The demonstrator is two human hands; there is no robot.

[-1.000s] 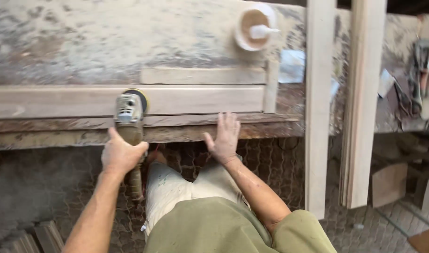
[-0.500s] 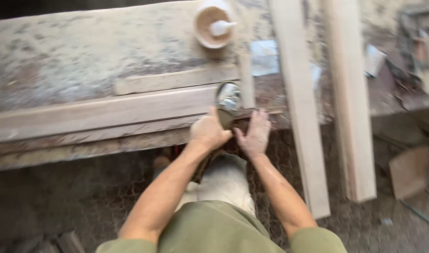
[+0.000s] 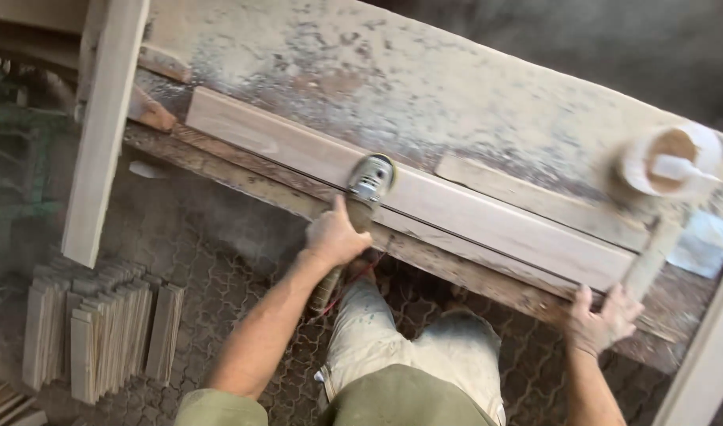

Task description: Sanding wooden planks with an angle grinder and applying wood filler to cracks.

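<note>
A long pale wooden board [image 3: 456,209] lies along the front of a dusty workbench [image 3: 424,87]. My left hand [image 3: 335,235] grips the body of an angle grinder [image 3: 367,183], whose round head rests on the board near its middle. My right hand [image 3: 602,319] presses on the bench's front edge by the board's right end, fingers spread. A shorter wood strip [image 3: 543,201] lies just behind the board.
A white tub of brown paste with a tool in it [image 3: 669,162] stands at the back right. A plank [image 3: 101,134] leans at the left, another [image 3: 704,359] at the right. Short wood pieces [image 3: 101,331] are stacked on the paved floor.
The view has swung left. My left hand has run the grinder from the board's right end back towards its middle. My right hand has slid out to the board's right end.
</note>
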